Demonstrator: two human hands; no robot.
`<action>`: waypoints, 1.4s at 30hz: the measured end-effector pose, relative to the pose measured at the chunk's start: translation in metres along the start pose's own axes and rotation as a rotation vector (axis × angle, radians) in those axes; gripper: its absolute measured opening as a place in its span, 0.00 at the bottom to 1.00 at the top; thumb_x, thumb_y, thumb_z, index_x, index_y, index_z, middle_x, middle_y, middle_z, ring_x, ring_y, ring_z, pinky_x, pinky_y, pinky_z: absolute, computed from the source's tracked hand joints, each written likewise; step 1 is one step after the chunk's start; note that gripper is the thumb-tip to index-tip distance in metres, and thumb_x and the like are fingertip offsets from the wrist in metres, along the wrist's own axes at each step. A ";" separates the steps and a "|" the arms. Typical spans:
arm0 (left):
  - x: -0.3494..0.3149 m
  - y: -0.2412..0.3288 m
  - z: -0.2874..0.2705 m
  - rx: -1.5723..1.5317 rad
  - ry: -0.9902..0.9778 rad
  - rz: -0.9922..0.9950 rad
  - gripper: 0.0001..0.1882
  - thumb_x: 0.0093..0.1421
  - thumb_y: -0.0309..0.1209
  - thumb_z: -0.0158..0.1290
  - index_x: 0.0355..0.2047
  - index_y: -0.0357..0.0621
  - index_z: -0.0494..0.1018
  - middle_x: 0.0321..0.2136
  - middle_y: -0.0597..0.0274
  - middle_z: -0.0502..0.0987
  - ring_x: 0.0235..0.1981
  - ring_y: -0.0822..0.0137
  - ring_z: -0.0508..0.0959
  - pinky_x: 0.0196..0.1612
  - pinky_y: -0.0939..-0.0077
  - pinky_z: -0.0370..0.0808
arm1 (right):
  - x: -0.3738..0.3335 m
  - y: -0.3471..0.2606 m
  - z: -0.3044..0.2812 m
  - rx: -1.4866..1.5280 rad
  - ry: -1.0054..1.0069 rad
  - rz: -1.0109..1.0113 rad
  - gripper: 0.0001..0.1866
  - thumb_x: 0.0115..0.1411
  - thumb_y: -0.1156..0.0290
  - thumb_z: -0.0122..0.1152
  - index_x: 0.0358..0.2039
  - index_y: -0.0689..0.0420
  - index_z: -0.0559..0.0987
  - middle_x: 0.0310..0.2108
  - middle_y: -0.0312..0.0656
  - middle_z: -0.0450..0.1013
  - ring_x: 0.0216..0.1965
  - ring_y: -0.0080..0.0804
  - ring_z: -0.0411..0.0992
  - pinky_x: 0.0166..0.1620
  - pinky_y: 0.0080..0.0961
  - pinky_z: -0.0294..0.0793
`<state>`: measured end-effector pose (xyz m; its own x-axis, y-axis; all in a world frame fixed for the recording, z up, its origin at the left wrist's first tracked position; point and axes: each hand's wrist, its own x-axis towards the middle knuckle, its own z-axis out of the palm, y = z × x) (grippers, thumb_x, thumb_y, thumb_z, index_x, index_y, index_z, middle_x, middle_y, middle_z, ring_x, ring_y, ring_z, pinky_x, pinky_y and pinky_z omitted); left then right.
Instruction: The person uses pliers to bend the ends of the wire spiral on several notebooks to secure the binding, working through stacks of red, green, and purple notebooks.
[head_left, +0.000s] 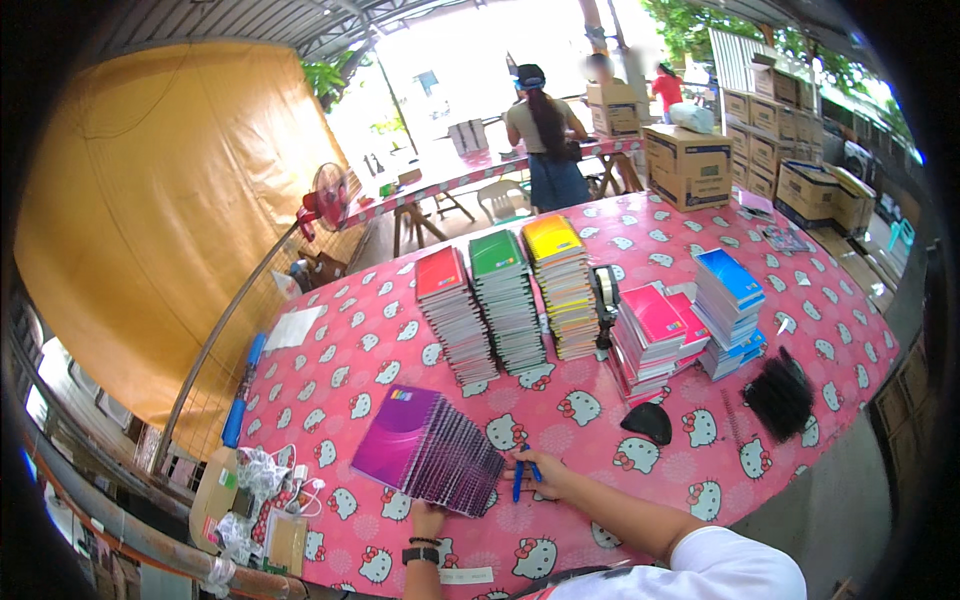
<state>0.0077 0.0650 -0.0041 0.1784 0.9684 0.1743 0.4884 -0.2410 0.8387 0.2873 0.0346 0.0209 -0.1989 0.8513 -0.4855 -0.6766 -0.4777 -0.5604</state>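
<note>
A tall stack of purple spiral notebooks (430,455) stands on the near part of the table, its black coil bindings facing right. My left hand (427,519) is against the stack's near lower edge, its fingers mostly hidden. Close to the bound side, my right hand (543,474) is closed around blue-handled pliers (526,470). Whether the pliers' tips touch a coil is too small to tell. Farther back rise stacks of red notebooks (455,315), green notebooks (508,305) and yellow notebooks (562,290). Pink notebooks (650,330) and blue notebooks (732,305) are stacked to the right.
A pink patterned cloth covers the table (585,445). Loose black coils (778,398) lie right, near a black rounded object (647,423). A tape dispenser (605,300) stands behind. A box with cords (255,510) sits left. Cartons (690,165) and a person (545,135) are beyond.
</note>
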 end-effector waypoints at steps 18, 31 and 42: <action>-0.065 0.048 0.080 -0.752 0.178 -0.299 0.23 0.44 0.13 0.51 0.41 0.38 0.61 0.34 0.61 0.68 0.35 0.68 0.72 0.38 0.77 0.72 | 0.099 -0.036 0.023 -0.602 -0.202 0.002 0.12 0.53 0.57 0.57 0.26 0.53 0.76 0.19 0.31 0.69 0.19 0.21 0.67 0.21 0.20 0.65; 0.023 0.014 -0.006 0.274 -0.127 0.048 0.31 0.35 0.31 0.68 0.42 0.38 0.72 0.37 0.53 0.77 0.38 0.58 0.77 0.43 0.68 0.72 | -0.029 0.046 -0.002 -0.184 0.138 -0.210 0.14 0.55 0.68 0.55 0.42 0.57 0.68 0.30 0.39 0.70 0.26 0.26 0.71 0.27 0.22 0.74; -0.046 0.085 -0.006 -0.102 0.141 -0.226 0.22 0.38 0.33 0.68 0.35 0.39 0.77 0.33 0.57 0.80 0.33 0.67 0.79 0.38 0.74 0.74 | 0.044 0.004 0.019 -0.432 -0.050 -0.169 0.11 0.52 0.65 0.56 0.33 0.57 0.73 0.23 0.35 0.70 0.21 0.24 0.67 0.22 0.24 0.65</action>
<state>0.0357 0.0008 0.0625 -0.0495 0.9979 0.0409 0.4125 -0.0169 0.9108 0.2621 0.0742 0.0098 -0.1523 0.9292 -0.3367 -0.3476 -0.3692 -0.8619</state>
